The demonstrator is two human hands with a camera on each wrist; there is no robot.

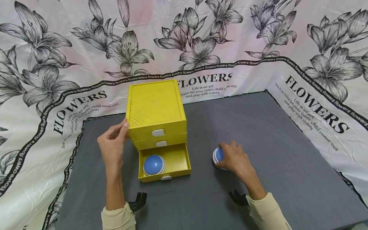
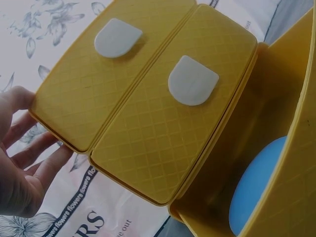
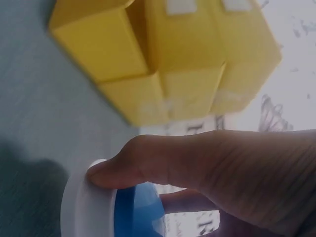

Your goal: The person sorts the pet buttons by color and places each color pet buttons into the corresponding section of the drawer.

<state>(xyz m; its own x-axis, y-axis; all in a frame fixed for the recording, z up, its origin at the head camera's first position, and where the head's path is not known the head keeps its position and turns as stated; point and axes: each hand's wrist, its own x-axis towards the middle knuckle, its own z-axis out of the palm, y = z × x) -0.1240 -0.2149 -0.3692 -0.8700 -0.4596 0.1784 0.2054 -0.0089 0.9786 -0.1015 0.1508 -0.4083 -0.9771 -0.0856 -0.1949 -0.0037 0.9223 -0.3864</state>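
Observation:
A yellow drawer unit (image 1: 156,105) stands on the grey table, its lowest drawer (image 1: 176,159) pulled out. In that drawer lies a round white push button with a blue dome (image 1: 153,164). My left hand (image 1: 115,143) rests its fingers against the unit's left side near the front top corner; the left wrist view shows the fingertips (image 2: 61,153) along that edge. Right of the unit, my right hand (image 1: 234,158) grips a second blue-domed push button (image 1: 217,155). In the right wrist view, its thumb (image 3: 138,160) lies on the white rim (image 3: 89,212); the other fingers are partly hidden.
Two upper drawers, each with a white tab (image 1: 157,132), are closed. A flower-printed cloth (image 1: 201,41) hangs behind and beside the table (image 1: 287,166). Black brackets (image 1: 139,201) are worn at both wrists. Grey tabletop extends around the unit and right hand.

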